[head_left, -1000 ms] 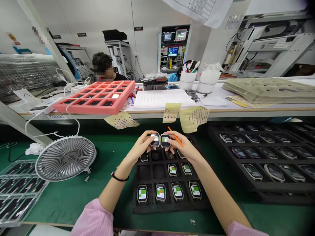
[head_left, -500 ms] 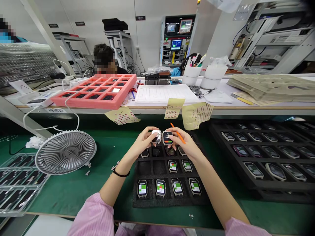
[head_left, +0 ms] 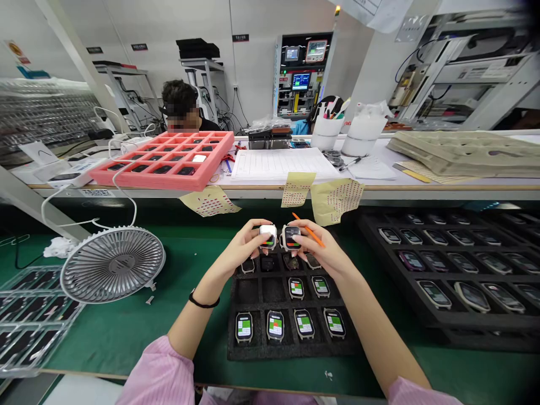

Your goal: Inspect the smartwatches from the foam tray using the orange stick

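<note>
My left hand [head_left: 248,241] is closed around a smartwatch [head_left: 267,230] with a bright screen, the thumb lying on its face. Close beside it, my right hand [head_left: 318,247] grips a second smartwatch [head_left: 291,235] with a dark screen and a coloured strip low down. An orange pen-like stick [head_left: 309,229] is also tucked between the right-hand fingers. Both watches are held above the far part of a black foam tray [head_left: 261,351]. In its pockets lie several watches, the nearest row with lit green and white screens [head_left: 275,325]. My hands and forearms hide part of the tray.
A grey fan [head_left: 113,264] and clear plastic trays [head_left: 37,315] stand on the left. More watches fill black trays [head_left: 464,270] on the right. A shelf [head_left: 261,188] ahead carries a pink foam tray [head_left: 198,179], paper sheets [head_left: 287,163] and white cups [head_left: 327,129]. A co-worker [head_left: 181,107] sits beyond.
The left watch's screen shows more white now, and the right watch has turned a little and shows a different screen. The view has shifted slightly.
</note>
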Motion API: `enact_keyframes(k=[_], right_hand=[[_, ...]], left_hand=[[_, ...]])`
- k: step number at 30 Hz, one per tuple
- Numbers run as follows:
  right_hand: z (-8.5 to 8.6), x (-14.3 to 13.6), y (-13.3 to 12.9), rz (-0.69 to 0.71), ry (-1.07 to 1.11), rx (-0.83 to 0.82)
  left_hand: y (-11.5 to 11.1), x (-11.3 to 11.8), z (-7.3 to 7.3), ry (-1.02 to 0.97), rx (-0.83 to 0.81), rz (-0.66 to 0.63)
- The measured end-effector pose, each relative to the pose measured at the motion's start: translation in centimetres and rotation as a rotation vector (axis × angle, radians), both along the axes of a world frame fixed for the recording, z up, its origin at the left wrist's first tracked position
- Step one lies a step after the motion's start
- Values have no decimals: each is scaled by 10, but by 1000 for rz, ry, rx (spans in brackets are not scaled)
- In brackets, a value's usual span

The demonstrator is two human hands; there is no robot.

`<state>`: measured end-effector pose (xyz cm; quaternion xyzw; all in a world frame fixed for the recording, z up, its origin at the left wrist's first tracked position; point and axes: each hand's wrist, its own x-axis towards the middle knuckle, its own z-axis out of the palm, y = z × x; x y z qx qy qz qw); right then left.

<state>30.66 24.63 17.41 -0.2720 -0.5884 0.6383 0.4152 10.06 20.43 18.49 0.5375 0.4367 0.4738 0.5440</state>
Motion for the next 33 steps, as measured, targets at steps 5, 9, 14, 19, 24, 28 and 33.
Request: enact_keyframes(k=[5, 9, 14, 19, 24, 28, 33], right_hand=[[8, 9, -5, 99, 112, -28], [10, 10, -8, 119, 156, -12], [6, 8, -7, 69, 51, 49], [0, 3, -3, 7, -29, 99], [-7, 2, 2, -28, -64, 163], [-9, 2, 3, -8, -62, 166], [-10, 1, 5, -7, -61, 161]], left_hand=[[-15, -9, 12, -229, 7, -249], [-19, -12, 13, -295, 21, -293], [-17, -4, 13, -145, 75, -149], [-16, 1, 13, 6, 103, -51], [-12, 3, 7, 48, 120, -9], [-7, 4, 3, 42, 127, 6], [-3, 3, 0, 38, 127, 21]])
